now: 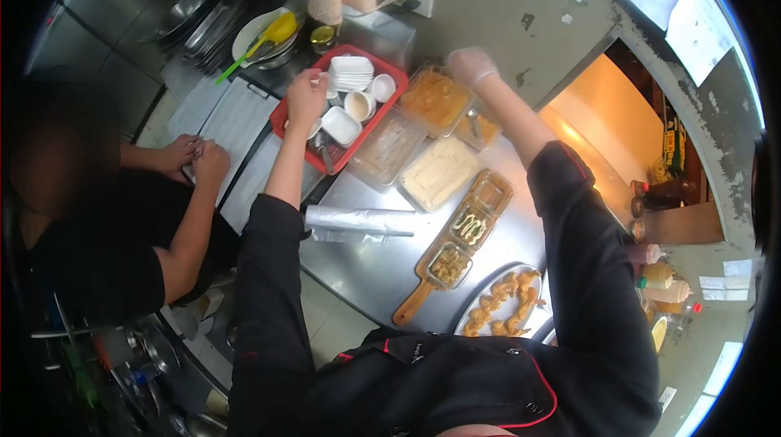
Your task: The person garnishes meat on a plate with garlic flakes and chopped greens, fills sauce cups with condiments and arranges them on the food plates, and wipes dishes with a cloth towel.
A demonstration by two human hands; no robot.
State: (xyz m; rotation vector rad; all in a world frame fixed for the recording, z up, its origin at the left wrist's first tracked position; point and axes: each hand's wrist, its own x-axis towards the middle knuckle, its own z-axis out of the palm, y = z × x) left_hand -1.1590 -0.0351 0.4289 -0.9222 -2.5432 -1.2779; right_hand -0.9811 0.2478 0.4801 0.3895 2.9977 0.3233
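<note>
My left hand (307,101) is over the left side of a red plastic basket (279,117), its fingers curled together; what they hold, if anything, is hidden. Inside the basket are stacked white foam trays (351,73), a white square dish (342,126) and small cups (359,105). My right hand (472,69), seemingly in a clear glove, is blurred at the back edge of a clear container of orange-yellow food (436,101); its fingers are hard to make out. Beside that container sits a smaller one (477,129) with a spoon in it.
A tub of pale cream (440,173), a wooden paddle board with small dishes (415,300), a plate of fried pieces (490,319) and a plastic-wrap roll (358,220) lie on the steel table. At left another person's hands (199,159) rest together. Squeeze bottles (670,290) stand at right.
</note>
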